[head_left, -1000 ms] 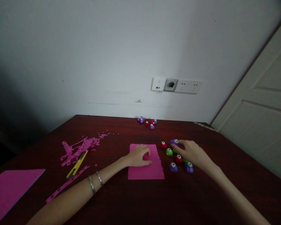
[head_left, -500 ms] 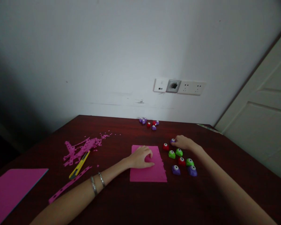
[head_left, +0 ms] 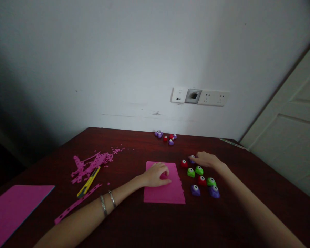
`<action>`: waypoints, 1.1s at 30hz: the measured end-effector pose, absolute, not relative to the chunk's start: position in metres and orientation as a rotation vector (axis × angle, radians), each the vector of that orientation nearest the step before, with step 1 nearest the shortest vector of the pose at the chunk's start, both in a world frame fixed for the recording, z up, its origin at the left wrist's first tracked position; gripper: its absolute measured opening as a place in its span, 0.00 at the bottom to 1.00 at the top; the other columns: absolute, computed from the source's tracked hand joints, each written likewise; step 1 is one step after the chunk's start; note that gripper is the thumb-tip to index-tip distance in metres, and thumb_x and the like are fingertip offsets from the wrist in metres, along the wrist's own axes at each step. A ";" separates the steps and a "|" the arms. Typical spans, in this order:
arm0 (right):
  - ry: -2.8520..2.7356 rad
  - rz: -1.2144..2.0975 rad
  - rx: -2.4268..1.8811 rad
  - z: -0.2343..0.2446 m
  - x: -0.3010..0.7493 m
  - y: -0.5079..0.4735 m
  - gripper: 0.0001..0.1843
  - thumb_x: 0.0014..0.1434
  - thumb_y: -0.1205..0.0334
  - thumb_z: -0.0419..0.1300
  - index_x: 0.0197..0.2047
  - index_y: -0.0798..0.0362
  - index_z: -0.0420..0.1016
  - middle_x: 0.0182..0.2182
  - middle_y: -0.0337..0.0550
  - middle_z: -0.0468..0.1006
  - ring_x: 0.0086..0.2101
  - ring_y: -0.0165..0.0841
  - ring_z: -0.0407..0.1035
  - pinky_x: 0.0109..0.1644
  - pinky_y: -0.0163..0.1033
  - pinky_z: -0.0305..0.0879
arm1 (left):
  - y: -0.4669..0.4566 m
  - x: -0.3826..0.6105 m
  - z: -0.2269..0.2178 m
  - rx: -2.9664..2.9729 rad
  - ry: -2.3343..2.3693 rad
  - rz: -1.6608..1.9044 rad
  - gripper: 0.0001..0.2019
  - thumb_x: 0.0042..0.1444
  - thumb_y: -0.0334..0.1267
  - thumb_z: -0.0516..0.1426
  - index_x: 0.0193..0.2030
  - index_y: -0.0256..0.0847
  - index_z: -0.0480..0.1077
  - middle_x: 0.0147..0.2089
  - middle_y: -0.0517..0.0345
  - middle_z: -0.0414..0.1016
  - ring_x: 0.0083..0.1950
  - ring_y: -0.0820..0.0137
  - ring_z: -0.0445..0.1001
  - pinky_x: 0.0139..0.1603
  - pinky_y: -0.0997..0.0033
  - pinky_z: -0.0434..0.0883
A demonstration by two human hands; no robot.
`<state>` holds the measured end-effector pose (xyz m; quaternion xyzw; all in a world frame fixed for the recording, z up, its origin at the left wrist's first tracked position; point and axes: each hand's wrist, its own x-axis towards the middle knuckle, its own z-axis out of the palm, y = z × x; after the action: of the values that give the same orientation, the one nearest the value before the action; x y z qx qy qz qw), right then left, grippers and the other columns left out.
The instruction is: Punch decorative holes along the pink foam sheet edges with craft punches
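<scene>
My left hand (head_left: 156,175) rests on a pink foam sheet (head_left: 165,193), its fingers curved and the thumb held apart, gripping nothing. To the right of the sheet, my right hand (head_left: 206,159) has its thumb and fingers at a small purple craft punch (head_left: 192,158) with an eye-like white top. Around it on the table stand similar punches: a red one (head_left: 184,163), a green one (head_left: 191,172), another green one (head_left: 199,170) and several more nearer me, among them a purple one (head_left: 195,190).
More punches (head_left: 171,142) stand by the wall. On the left lie punched pink scraps (head_left: 99,160), a yellow utility knife (head_left: 89,182), a pink strip with holes (head_left: 77,204) and a larger pink sheet (head_left: 18,210). Sockets (head_left: 214,98) are set in the wall behind.
The fingers of my right hand have shifted slightly at the purple punch, and more of it shows. My left hand stays on the sheet. The whole view has moved a little.
</scene>
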<state>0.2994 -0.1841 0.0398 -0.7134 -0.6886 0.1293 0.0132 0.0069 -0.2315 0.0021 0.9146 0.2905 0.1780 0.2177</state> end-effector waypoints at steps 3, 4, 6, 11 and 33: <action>-2.012 0.446 -2.106 0.039 0.319 -0.187 0.29 0.54 0.38 0.46 0.26 0.54 0.73 0.29 0.53 0.77 0.32 0.43 0.71 0.36 0.43 0.61 | -0.230 0.008 -0.001 2.479 0.824 0.571 0.10 0.58 0.44 0.52 0.33 0.39 0.65 0.37 0.56 0.69 0.41 0.69 0.65 0.44 0.70 0.61; -1.963 0.462 -2.058 0.037 0.326 -0.189 0.29 0.55 0.38 0.45 0.25 0.53 0.71 0.27 0.51 0.76 0.31 0.40 0.70 0.35 0.42 0.61 | -0.229 0.009 -0.002 2.452 0.832 0.604 0.10 0.58 0.43 0.51 0.33 0.39 0.65 0.36 0.56 0.70 0.40 0.70 0.65 0.43 0.71 0.62; -1.866 0.512 -1.957 0.030 0.340 -0.194 0.29 0.56 0.39 0.41 0.20 0.52 0.66 0.21 0.46 0.72 0.25 0.35 0.67 0.32 0.39 0.61 | -0.227 0.010 -0.005 2.372 0.853 0.659 0.09 0.58 0.40 0.51 0.32 0.38 0.66 0.35 0.57 0.70 0.37 0.72 0.66 0.40 0.72 0.62; -1.591 0.618 -1.738 -0.001 0.362 -0.208 0.28 0.55 0.36 0.38 0.16 0.49 0.53 0.11 0.35 0.56 0.15 0.28 0.54 0.21 0.36 0.55 | -0.220 0.014 -0.006 2.094 0.989 0.708 0.08 0.54 0.36 0.52 0.29 0.36 0.68 0.27 0.60 0.70 0.29 0.74 0.66 0.32 0.75 0.62; -1.301 0.612 -1.540 -0.026 0.379 -0.205 0.26 0.53 0.40 0.52 0.16 0.50 0.53 0.12 0.32 0.56 0.16 0.25 0.52 0.19 0.33 0.51 | -0.065 0.091 0.007 2.115 1.597 0.602 0.18 0.46 0.44 0.61 0.44 0.40 0.67 0.45 0.50 0.73 0.46 0.60 0.72 0.41 0.68 0.66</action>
<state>0.3788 -0.2049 -0.0264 -0.6353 -0.5367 0.2524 0.4946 0.0910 -0.0645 0.0070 0.7608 0.5746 0.2164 0.2103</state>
